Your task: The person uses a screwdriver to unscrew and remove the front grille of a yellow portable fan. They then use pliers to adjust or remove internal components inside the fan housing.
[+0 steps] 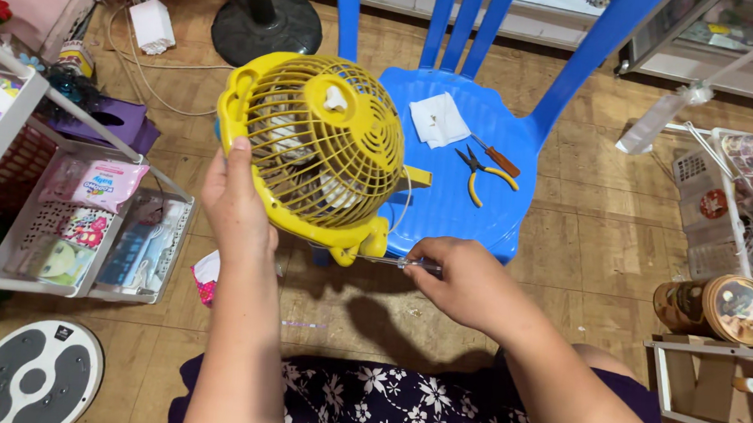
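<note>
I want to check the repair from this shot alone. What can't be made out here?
- Head view: screwdriver tip, hidden behind the yellow fan foot.
- Screwdriver handle, covered by the right hand.
- Fan blades, obscured by the grille.
- Left hand fingers, hidden behind the fan.
- Blue chair backrest, cut off by the top edge.

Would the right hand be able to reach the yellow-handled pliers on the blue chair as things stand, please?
Probably yes, once it frees itself: the pliers lie uncovered on the blue chair seat beside a red-handled screwdriver, just beyond the right hand, with nothing between. That hand holds a clear-handled screwdriver against the yellow fan.
</note>
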